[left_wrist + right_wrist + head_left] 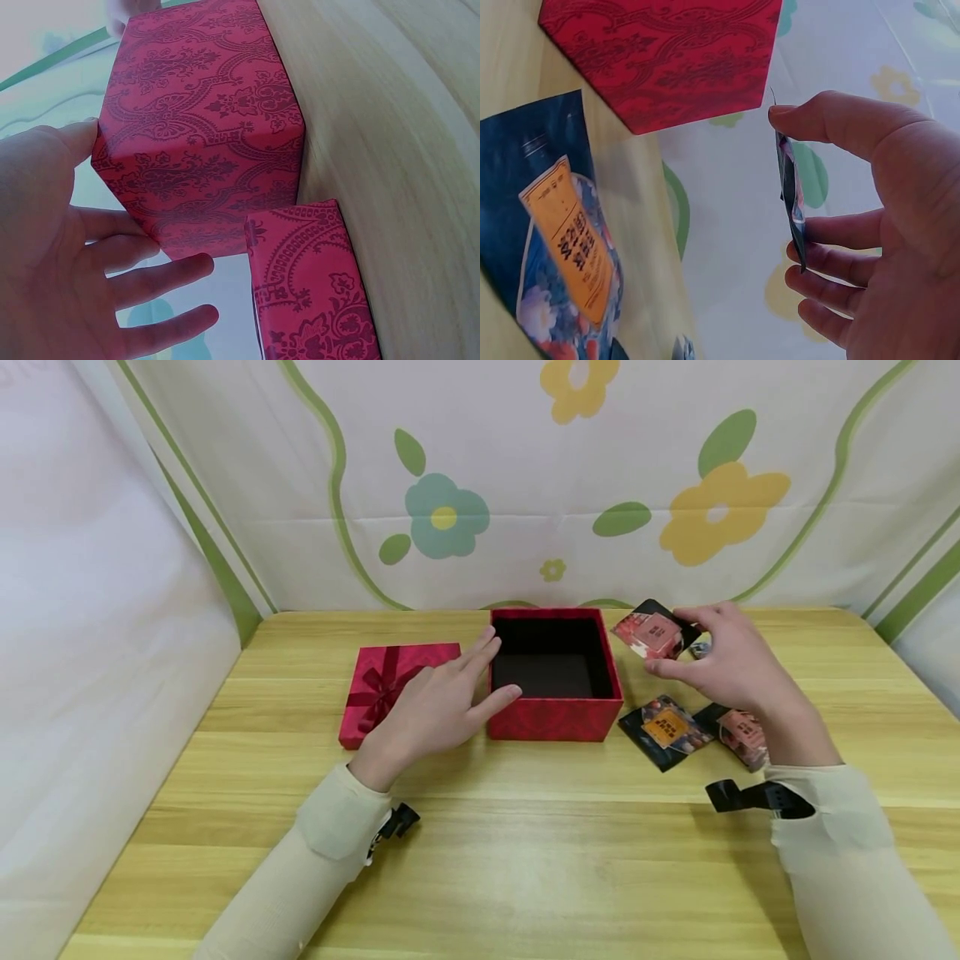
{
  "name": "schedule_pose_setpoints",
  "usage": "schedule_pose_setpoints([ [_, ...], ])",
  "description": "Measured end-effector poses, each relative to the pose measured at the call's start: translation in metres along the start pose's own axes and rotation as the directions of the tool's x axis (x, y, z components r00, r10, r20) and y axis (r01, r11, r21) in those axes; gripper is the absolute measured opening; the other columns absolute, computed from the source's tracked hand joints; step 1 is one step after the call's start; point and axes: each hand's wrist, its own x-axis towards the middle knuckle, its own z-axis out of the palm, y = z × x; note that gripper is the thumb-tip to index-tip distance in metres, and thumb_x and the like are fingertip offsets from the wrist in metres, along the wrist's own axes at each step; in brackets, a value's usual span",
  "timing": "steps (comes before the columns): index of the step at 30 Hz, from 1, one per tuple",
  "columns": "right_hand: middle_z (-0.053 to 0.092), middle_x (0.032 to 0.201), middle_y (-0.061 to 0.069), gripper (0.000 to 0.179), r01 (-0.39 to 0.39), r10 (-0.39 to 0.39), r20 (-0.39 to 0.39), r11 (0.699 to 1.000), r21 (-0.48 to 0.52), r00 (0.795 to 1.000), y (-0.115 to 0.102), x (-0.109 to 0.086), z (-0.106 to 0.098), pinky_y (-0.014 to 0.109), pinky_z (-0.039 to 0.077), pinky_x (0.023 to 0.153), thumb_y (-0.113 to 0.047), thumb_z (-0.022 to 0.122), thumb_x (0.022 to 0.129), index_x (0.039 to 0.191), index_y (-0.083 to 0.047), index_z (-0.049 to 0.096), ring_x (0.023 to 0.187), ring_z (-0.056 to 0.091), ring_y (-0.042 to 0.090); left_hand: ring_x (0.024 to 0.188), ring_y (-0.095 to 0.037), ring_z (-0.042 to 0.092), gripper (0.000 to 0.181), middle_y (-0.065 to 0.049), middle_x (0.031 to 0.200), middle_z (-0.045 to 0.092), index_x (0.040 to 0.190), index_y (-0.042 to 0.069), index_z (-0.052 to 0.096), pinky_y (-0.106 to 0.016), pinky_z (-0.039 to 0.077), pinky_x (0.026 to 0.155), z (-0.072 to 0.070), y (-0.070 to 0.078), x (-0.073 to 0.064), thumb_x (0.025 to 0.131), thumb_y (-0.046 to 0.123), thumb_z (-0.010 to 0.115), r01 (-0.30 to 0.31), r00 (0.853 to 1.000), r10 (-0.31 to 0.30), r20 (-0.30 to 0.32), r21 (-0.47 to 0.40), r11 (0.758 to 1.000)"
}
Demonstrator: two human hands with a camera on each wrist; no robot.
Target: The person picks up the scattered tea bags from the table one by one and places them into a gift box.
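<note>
A red patterned box (555, 720) with a black inside stands uncovered at the back of the table. My left hand (442, 697) has its fingers spread and touches the box's left rim; the left wrist view shows the thumb and fingertips at its edge. Right of the box, my right hand (731, 652) pinches a small dark sachet (654, 631) with a pink label, held above the table between thumb and fingers. Below it lie a sachet with an orange label (666, 731) and another with a pink label (742, 735). A further sachet (701, 648) is mostly hidden behind the right hand.
The red box lid (367, 693) with a dark ribbon bow lies left of the box, partly behind the left hand. A wooden table (525, 860) bears everything. A white curtain (525, 460) with printed flowers hangs behind its far edge.
</note>
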Motion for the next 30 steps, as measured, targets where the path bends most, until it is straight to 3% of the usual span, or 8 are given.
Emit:
schedule_pose_setpoints([
  [14,0.031,0.162,0.03,0.1,0.042,-0.042,-0.007,0.999,0.015,0.999,-0.017,-0.005,0.001,0.072,0.034,0.111,-0.054,0.08,0.091,0.166,-0.007,0.033,0.142,0.034,0.051,0.046,-0.012,0.026,0.081,0.003,0.179,0.019,0.171,0.018,0.025,-0.027,0.026,0.048,0.002,0.0,0.003,0.107,0.062,0.049,-0.003,1.0,0.003,0.004,-0.01,1.0],
  [30,0.042,0.155,0.02,0.092,0.163,-0.163,0.025,0.987,0.002,0.986,-0.069,0.002,0.017,0.067,0.038,0.115,-0.052,0.083,0.089,0.161,-0.009,0.044,0.141,0.042,0.042,0.046,-0.014,0.029,0.082,0.003,0.179,0.021,0.17,0.017,0.026,-0.029,0.03,0.049,0.001,-0.002,0.003,0.106,0.062,0.049,0.019,1.0,-0.019,0.008,0.0,1.0],
])
